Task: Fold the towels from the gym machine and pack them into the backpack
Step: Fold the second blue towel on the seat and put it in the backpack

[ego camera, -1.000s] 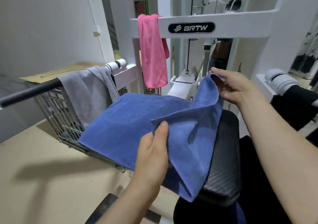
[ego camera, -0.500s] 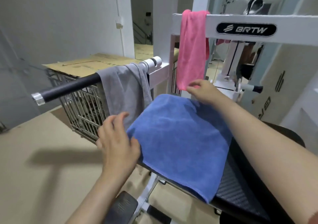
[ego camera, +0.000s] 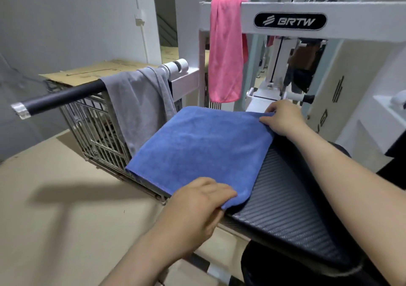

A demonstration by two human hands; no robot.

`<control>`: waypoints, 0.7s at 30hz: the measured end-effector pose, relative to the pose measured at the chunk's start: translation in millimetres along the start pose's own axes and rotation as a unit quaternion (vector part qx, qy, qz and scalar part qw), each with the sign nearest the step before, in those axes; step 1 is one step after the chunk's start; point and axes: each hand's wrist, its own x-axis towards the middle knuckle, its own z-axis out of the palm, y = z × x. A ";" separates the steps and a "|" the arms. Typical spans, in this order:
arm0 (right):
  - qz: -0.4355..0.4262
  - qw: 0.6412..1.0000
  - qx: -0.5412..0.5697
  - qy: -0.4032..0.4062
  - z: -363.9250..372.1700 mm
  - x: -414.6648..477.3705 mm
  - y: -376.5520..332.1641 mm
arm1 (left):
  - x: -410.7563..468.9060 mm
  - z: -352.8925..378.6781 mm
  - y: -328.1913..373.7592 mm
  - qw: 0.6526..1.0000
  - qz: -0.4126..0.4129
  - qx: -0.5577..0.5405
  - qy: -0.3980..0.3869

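Observation:
A blue towel point(ego camera: 202, 147), folded once, lies flat on the black padded seat point(ego camera: 292, 200) of the gym machine, its left part hanging past the seat's edge. My left hand point(ego camera: 195, 211) pinches the towel's near right corner. My right hand point(ego camera: 283, 118) pinches its far right corner. A grey towel point(ego camera: 138, 103) hangs over the machine's black handle bar point(ego camera: 63, 96). Over the white crossbar point(ego camera: 351, 17) hangs a pink towel point(ego camera: 226, 50). No backpack is in view.
A metal wire cage point(ego camera: 98, 136) topped with cardboard stands left of the seat, under the handle bar. The white machine frame rises right behind the seat. Beige floor point(ego camera: 55, 230) lies to the lower left. A dark rounded object point(ego camera: 285, 268) sits below the seat at the bottom right.
The blue towel went from being held up half open to lying folded flat on the seat. Both hands moved from its left side to its right corners.

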 end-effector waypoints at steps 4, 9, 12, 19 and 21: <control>0.005 0.998 -0.067 -0.019 -31.8 -2.6 26.5 | 6.9 2.1 40.1 0.998 -0.002 -0.051 0.031; 0.035 0.932 -0.305 -0.195 -96.6 -12.1 56.4 | 27.6 6.6 118.3 0.983 0.027 -0.169 -0.064; -0.051 0.943 -0.285 -0.161 -97.8 -13.3 45.1 | 28.1 9.1 105.5 0.985 -0.030 -0.167 -0.011; -0.356 0.894 -0.048 -0.269 -17.4 -34.2 -60.5 | 9.4 -11.9 18.1 0.920 -0.351 0.170 0.033; -0.387 0.867 -0.097 -0.298 3.8 -29.9 -73.7 | 7.6 -9.7 17.8 0.908 -0.387 0.161 0.002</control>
